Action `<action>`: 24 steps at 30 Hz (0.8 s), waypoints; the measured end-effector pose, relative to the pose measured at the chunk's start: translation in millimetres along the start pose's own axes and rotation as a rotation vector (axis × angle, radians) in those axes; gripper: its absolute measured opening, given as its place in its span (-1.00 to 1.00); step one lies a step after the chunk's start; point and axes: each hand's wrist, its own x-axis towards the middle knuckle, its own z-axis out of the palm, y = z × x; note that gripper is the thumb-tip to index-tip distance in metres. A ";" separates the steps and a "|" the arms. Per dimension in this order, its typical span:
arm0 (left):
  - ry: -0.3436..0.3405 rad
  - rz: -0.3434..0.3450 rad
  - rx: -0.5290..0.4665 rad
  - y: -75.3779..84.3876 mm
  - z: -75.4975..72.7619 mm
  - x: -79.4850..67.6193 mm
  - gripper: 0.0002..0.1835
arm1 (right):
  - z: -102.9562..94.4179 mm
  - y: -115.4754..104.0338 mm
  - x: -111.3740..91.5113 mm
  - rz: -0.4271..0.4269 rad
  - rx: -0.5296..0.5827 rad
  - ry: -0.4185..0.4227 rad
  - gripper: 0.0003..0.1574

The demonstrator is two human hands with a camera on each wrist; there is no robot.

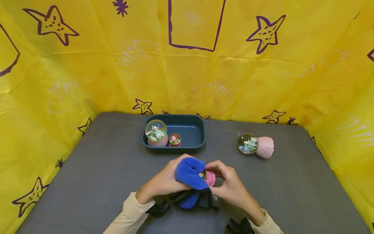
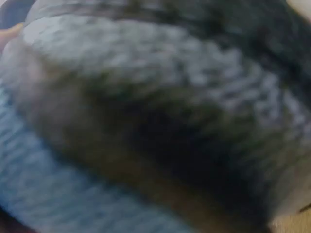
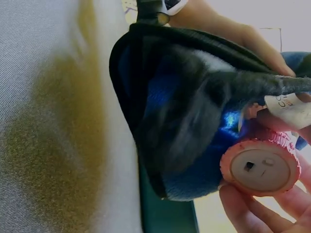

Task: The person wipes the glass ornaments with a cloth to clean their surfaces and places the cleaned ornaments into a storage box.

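A: Biggest first?
B: Yellow backdrop, purple starfish drawings. Then grey table, then dark teal tray near its far edge.
A: Next?
B: Blue cloth, black edging, bunched in front of the tray.
A: Hands?
B: Left hand grips the cloth; exact finger placement, can't tell. Right hand pinching, thumb opposite fingers; its object's further down.
A: Globes, by size?
B: Lying globe, right of the tray, on its side; dark lettering on the pink base, too small to read. Tray globe, upright at the tray's left end. Held globe, between both hands, cloth around its glass, right hand pinching the pink base. Small globe, upright just beside the tray globe.
A: Writing elsewhere?
B: White tag by the cloth: looks like "Co", rest unclear.
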 end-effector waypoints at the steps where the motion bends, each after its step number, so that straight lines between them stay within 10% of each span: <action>1: 0.022 0.019 0.013 -0.1 0.0 -0.2 -0.41 | 0.3 -0.5 0.4 -0.002 0.001 0.002 -0.40; 13: 0.194 0.147 0.003 0.8 -4.4 -2.3 -0.56 | 1.5 -8.9 0.5 0.208 0.045 -0.026 -0.43; 24: 0.283 0.166 0.023 4.0 -8.1 -2.3 -0.57 | 0.1 -9.0 0.0 0.123 0.166 -0.005 -0.43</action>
